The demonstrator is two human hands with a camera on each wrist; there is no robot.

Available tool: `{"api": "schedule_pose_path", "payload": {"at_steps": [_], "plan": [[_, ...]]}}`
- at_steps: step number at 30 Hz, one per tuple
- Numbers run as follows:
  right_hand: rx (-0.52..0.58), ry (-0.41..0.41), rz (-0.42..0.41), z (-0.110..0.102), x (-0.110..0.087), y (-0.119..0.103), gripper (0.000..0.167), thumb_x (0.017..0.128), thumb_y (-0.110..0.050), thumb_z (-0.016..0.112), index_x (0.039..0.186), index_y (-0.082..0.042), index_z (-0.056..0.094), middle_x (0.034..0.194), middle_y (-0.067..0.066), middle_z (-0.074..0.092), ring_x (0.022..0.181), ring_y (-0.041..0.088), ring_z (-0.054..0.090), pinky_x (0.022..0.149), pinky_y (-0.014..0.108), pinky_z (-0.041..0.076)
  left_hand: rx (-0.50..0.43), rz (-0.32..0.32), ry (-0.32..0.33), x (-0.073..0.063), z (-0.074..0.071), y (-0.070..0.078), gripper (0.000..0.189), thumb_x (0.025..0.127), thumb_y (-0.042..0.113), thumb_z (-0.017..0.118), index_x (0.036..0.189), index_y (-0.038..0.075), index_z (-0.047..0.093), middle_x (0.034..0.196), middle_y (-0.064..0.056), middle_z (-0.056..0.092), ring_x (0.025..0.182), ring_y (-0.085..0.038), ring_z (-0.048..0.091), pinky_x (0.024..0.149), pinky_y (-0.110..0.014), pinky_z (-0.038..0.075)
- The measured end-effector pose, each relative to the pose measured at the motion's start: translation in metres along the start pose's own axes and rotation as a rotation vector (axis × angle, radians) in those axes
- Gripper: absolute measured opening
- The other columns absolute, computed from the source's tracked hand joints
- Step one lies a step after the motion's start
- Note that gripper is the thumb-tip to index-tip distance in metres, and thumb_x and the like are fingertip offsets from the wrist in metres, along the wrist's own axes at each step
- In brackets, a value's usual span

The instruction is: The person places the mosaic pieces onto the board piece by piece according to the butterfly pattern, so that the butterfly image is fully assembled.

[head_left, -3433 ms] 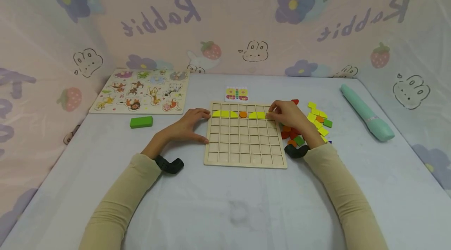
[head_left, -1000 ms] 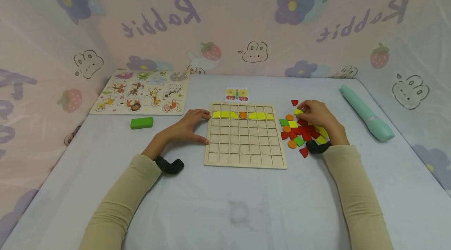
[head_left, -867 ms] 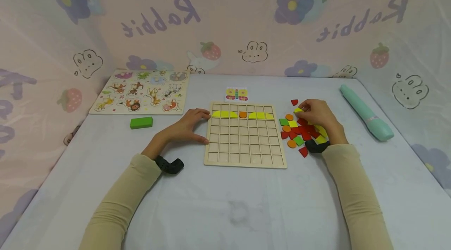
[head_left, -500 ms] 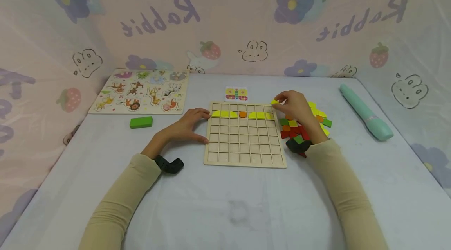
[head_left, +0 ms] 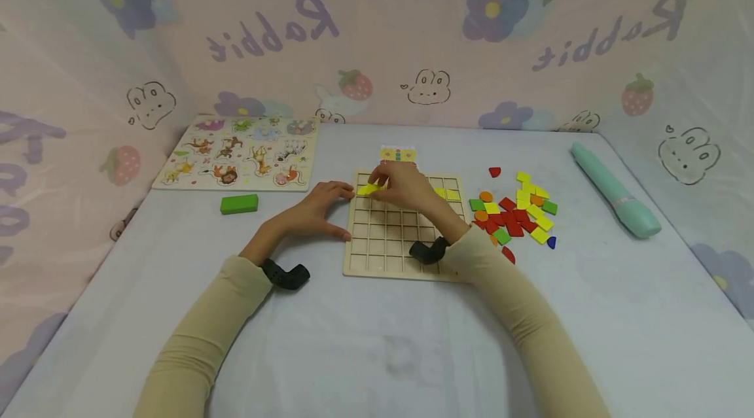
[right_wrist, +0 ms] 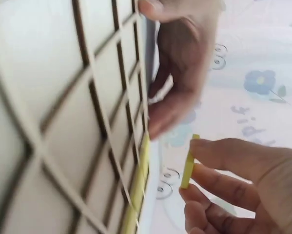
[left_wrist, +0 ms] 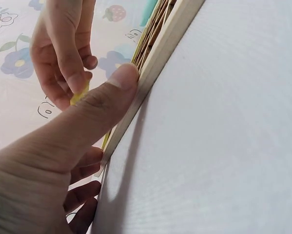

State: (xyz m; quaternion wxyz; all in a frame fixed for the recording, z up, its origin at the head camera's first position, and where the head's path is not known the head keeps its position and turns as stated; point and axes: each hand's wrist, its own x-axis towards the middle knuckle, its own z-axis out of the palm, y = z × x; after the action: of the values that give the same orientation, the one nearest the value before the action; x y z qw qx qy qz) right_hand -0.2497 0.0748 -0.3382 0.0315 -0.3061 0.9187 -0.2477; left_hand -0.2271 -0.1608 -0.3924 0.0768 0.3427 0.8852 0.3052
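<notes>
A wooden grid board (head_left: 377,249) lies in front of me. My left hand (head_left: 315,212) rests at its left edge, thumb and fingers spread and touching the rim. Over the board's upper left my right hand (head_left: 406,188) pinches a yellow tile (right_wrist: 188,168) between thumb and fingers. The right wrist view shows this tile held apart from the grid. Yellow tiles (head_left: 452,195) sit in the second row's right end; my right hand hides the row's middle. Behind the board stands a small butterfly pattern card (head_left: 398,154), its lower part covered by the right hand.
Right of the board lie loose red tiles (head_left: 514,228), yellow tiles (head_left: 523,199), and several green, orange and blue ones. A mint-green tapered object (head_left: 615,192) lies farther right. At left are an animal puzzle board (head_left: 238,156) and a green block (head_left: 239,204).
My right hand placed a yellow tile at the row's right end, took another from the loose tiles, and carried it left over the board. The left hand stayed at the edge.
</notes>
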Motion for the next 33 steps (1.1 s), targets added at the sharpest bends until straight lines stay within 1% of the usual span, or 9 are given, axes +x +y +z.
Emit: {"api": "schedule_pose_path", "payload": {"at_steps": [2, 6, 11, 18, 27, 33], "plan": [[-0.009, -0.019, 0.0, 0.007, 0.004, -0.003, 0.026, 0.079, -0.02, 0.074, 0.101, -0.007, 0.068, 0.093, 0.005, 0.067, 0.086, 0.019, 0.06, 0.073, 0.032, 0.05, -0.001, -0.005, 0.001, 0.0, 0.0, 0.0, 0.08, 0.069, 0.044, 0.08, 0.132, 0.007, 0.046, 0.144, -0.007, 0.035, 0.134, -0.026, 0.023, 0.11, -0.045, 0.02], [-0.015, -0.059, 0.026, 0.016, 0.01, -0.004, 0.027, 0.078, -0.021, 0.076, 0.1, -0.007, 0.069, 0.092, 0.004, 0.067, 0.084, 0.017, 0.06, 0.073, 0.032, 0.049, -0.003, -0.01, 0.002, -0.001, -0.001, 0.001, 0.08, 0.069, 0.043, 0.08, 0.131, 0.006, 0.047, 0.143, -0.007, 0.035, 0.134, -0.025, 0.024, 0.11, -0.045, 0.02], [-0.003, -0.089, 0.042, 0.02, 0.012, -0.004, 0.028, 0.078, -0.022, 0.076, 0.1, -0.006, 0.07, 0.093, 0.005, 0.068, 0.083, 0.017, 0.059, 0.074, 0.03, 0.049, -0.007, -0.01, -0.003, -0.001, -0.001, 0.002, 0.079, 0.069, 0.044, 0.08, 0.131, 0.007, 0.047, 0.144, -0.007, 0.035, 0.134, -0.025, 0.024, 0.11, -0.045, 0.021], [0.043, -0.089, 0.001, 0.024, 0.013, -0.002, 0.027, 0.078, -0.021, 0.077, 0.099, -0.006, 0.069, 0.088, 0.004, 0.067, 0.078, 0.015, 0.059, 0.072, 0.027, 0.049, -0.005, -0.016, -0.003, -0.001, -0.001, 0.002, 0.08, 0.069, 0.045, 0.079, 0.132, 0.008, 0.047, 0.144, -0.007, 0.034, 0.134, -0.025, 0.024, 0.11, -0.046, 0.021], [0.087, -0.066, -0.012, 0.028, 0.012, 0.002, 0.025, 0.078, -0.021, 0.077, 0.096, -0.006, 0.069, 0.086, 0.004, 0.067, 0.078, 0.016, 0.059, 0.072, 0.028, 0.049, -0.008, -0.006, -0.003, -0.003, -0.002, 0.005, 0.081, 0.069, 0.044, 0.08, 0.132, 0.006, 0.046, 0.144, -0.008, 0.034, 0.134, -0.026, 0.024, 0.11, -0.046, 0.021], [0.068, -0.059, -0.031, 0.028, 0.012, 0.002, 0.023, 0.079, -0.021, 0.076, 0.095, -0.006, 0.069, 0.085, 0.003, 0.066, 0.078, 0.015, 0.058, 0.072, 0.028, 0.048, -0.009, -0.004, -0.002, -0.003, -0.002, 0.004, 0.081, 0.069, 0.045, 0.08, 0.132, 0.006, 0.046, 0.143, -0.008, 0.035, 0.133, -0.026, 0.024, 0.11, -0.046, 0.022]]}}
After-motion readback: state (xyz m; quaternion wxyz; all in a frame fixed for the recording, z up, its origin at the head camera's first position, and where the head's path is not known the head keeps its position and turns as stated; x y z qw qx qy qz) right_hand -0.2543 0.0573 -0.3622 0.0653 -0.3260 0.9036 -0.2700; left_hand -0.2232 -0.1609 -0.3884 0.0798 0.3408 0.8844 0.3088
